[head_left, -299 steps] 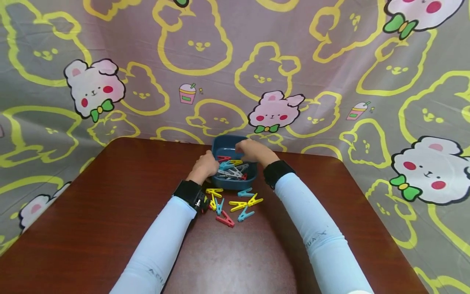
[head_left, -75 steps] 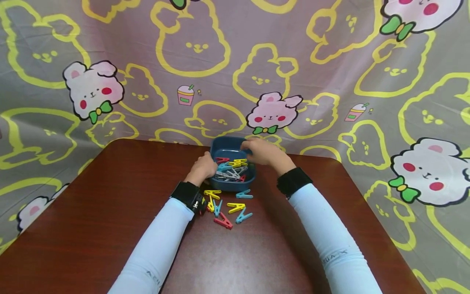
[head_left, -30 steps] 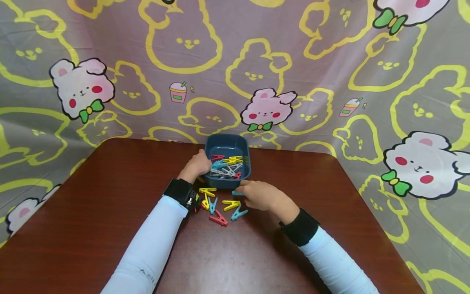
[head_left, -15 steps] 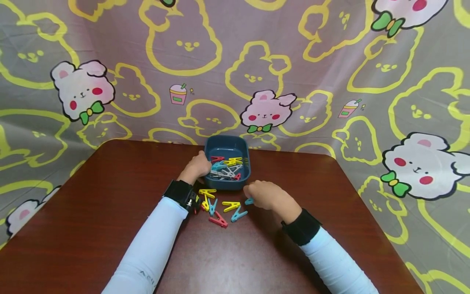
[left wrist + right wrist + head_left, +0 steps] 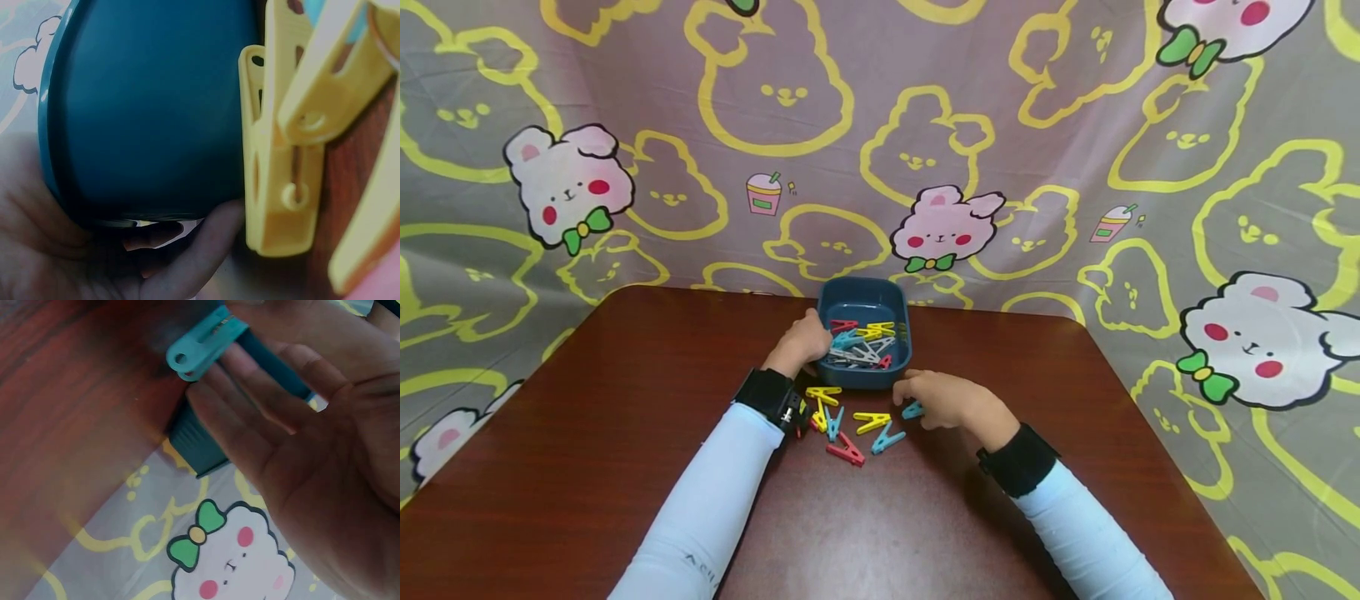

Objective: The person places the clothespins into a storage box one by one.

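Observation:
My left hand (image 5: 802,340) grips the left side of a dark blue plastic box (image 5: 865,379), the wall resting against the palm in the left wrist view. Inside the box lies a pile of grey, blue, yellow and red clothespins (image 5: 859,346). Just off its front right corner, my right hand (image 5: 951,402) holds a blue clothespin (image 5: 209,342) at thumb and fingertips, the other fingers fairly straight; its thumb tip is mostly hidden. Loose on the table in front of the box are yellow clothespins (image 5: 872,422), blue ones (image 5: 888,437) and a red one (image 5: 847,450).
The brown table (image 5: 662,400) runs back to a hanging grey cloth (image 5: 820,175) with yellow outlines and rabbit faces. Beside the left wrist, yellow clothespins (image 5: 281,181) lie close against the box's front wall. The box stands near the table's back edge.
My right hand has come from the box's right rim down to the table and drawn the blue clothespin rightward. One yellow clothespin has left the table. My left hand stays on the box.

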### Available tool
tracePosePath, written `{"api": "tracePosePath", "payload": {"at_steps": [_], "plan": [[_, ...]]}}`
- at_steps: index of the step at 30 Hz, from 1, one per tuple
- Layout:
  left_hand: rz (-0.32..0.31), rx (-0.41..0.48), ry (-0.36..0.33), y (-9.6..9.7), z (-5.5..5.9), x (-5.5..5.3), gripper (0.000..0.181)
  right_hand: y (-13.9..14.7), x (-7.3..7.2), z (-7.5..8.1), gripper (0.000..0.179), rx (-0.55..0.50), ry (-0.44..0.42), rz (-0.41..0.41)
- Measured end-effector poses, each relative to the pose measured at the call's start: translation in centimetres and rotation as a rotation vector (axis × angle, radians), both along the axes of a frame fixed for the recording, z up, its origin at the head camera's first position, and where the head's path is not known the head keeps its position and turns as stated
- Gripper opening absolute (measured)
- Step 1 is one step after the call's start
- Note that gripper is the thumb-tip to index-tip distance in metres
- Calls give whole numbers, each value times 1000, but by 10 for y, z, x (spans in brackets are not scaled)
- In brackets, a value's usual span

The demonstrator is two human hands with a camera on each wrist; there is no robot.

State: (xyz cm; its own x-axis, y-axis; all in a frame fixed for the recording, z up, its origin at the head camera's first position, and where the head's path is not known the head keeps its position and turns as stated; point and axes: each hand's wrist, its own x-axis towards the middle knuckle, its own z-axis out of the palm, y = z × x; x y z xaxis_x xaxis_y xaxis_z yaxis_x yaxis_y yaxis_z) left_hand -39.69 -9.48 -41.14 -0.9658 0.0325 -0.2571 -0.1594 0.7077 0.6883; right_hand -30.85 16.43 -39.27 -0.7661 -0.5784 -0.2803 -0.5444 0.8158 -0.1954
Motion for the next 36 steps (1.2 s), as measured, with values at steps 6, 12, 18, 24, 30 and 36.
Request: {"api": "tracePosePath", "payload": {"at_steps": [6, 12, 18, 24, 30, 36], "plan": [[-10, 4, -4, -1, 1, 0, 69, 1, -5, -3, 31, -3, 9, 31], [-4, 8, -6, -1, 1, 1, 68, 2, -6, -5, 26, 5, 19, 35], [-3, 5, -2, 0, 1, 0, 69, 3, -7, -7, 26, 2, 9, 22], [6, 4, -9, 0, 0, 0, 68, 2, -8, -8, 25, 3, -3, 20], [-2, 12, -22, -2, -7, -13, 69, 2, -8, -6, 23, 12, -12, 26], [1, 11, -18, -1, -1, -6, 70, 4, -8, -7, 23, 9, -20, 34]]}}
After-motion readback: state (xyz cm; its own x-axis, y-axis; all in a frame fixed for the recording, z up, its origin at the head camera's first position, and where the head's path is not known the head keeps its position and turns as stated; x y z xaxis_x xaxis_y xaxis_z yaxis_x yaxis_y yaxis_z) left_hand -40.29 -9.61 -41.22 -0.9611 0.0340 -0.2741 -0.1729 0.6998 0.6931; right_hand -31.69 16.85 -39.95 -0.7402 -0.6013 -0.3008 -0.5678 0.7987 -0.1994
